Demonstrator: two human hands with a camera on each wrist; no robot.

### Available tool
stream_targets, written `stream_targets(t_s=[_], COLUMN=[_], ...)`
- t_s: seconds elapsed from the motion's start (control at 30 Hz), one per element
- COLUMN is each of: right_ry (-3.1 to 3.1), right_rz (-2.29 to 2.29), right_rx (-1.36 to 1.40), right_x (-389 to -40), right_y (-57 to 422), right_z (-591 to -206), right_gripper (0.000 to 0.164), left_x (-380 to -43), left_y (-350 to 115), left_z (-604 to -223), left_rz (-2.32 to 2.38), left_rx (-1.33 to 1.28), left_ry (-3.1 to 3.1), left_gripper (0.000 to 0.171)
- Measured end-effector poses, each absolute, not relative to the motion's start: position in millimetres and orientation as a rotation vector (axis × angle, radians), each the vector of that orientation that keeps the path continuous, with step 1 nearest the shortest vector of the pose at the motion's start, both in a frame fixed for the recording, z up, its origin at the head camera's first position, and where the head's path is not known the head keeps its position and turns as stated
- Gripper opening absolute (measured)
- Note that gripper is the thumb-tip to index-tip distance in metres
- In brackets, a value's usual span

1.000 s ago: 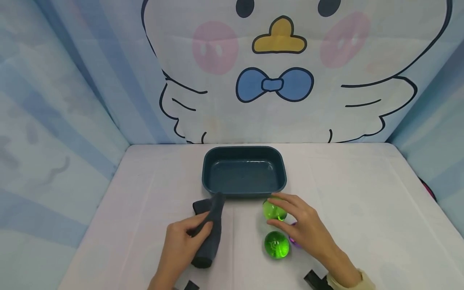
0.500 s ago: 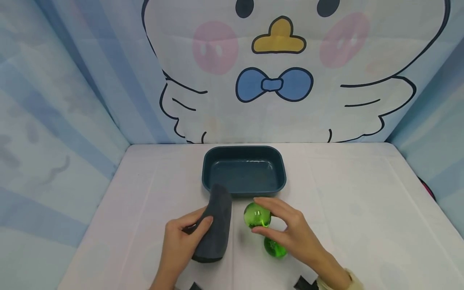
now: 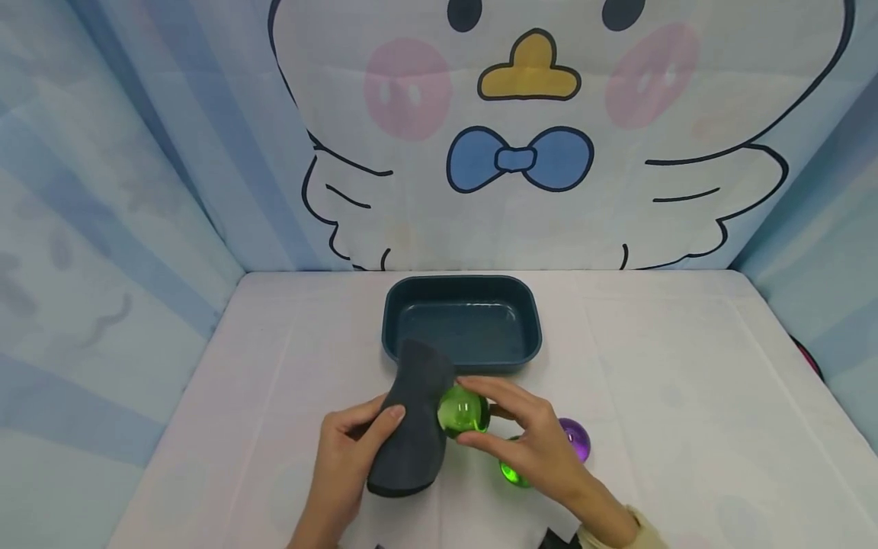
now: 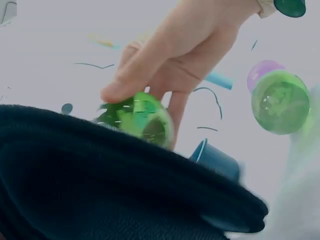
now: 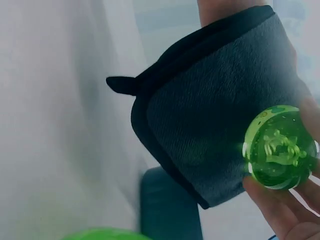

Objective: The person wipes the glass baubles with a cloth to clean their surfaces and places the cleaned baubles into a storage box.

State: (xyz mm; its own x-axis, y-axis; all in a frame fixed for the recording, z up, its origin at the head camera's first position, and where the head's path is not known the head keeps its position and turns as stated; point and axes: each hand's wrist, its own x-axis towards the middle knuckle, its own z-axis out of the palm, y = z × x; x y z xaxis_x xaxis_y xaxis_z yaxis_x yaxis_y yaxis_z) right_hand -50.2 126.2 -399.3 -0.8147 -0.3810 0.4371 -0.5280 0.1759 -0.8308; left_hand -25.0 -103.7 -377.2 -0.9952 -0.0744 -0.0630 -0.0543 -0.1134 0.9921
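My left hand (image 3: 346,457) pinches a folded dark grey cloth (image 3: 417,435) between thumb and fingers, raised in front of the dish. In the right wrist view the cloth (image 5: 205,115) shows a ribbed weave and a dark bound edge. With thumb and fingertips my right hand (image 3: 531,438) grips a clear green ball (image 3: 461,412) right against the cloth's right side. Some small shape is visible inside the ball (image 5: 280,147). Partly behind the right hand lie a second green ball (image 3: 511,474) and a purple ball (image 3: 576,440).
A dark teal rectangular dish (image 3: 466,324) stands just beyond the cloth, whose top overlaps its near rim. White covering (image 3: 652,381) spreads over the table. Printed curtains (image 3: 137,191) hang at the back and both sides.
My right hand has lifted the green ball and carried it left to the cloth. The left hand has raised the cloth, which now faces the ball more broadly. The purple ball is uncovered.
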Motion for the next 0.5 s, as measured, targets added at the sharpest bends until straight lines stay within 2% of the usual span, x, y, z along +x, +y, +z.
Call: stream_targets(t_s=[0.27, 0.4, 0.5], right_ry=[-2.250, -2.226, -2.203], right_rz=[1.889, 1.930, 1.952], right_rx=[0.811, 0.798, 0.804], right_x=[-50, -51, -53], right_y=[119, 120, 121], right_z=[-395, -394, -393], right_gripper=[0.058, 0.057, 0.057], left_x=[-17, -15, -14], left_y=[-93, -94, -95], left_z=[-373, -373, -375], left_rz=[-2.298, -2.341, -2.367], left_rx=[-0.041, -0.195, -0.278], left_ry=[-2.124, -2.161, -2.189], left_gripper=[0.027, 0.035, 0.033])
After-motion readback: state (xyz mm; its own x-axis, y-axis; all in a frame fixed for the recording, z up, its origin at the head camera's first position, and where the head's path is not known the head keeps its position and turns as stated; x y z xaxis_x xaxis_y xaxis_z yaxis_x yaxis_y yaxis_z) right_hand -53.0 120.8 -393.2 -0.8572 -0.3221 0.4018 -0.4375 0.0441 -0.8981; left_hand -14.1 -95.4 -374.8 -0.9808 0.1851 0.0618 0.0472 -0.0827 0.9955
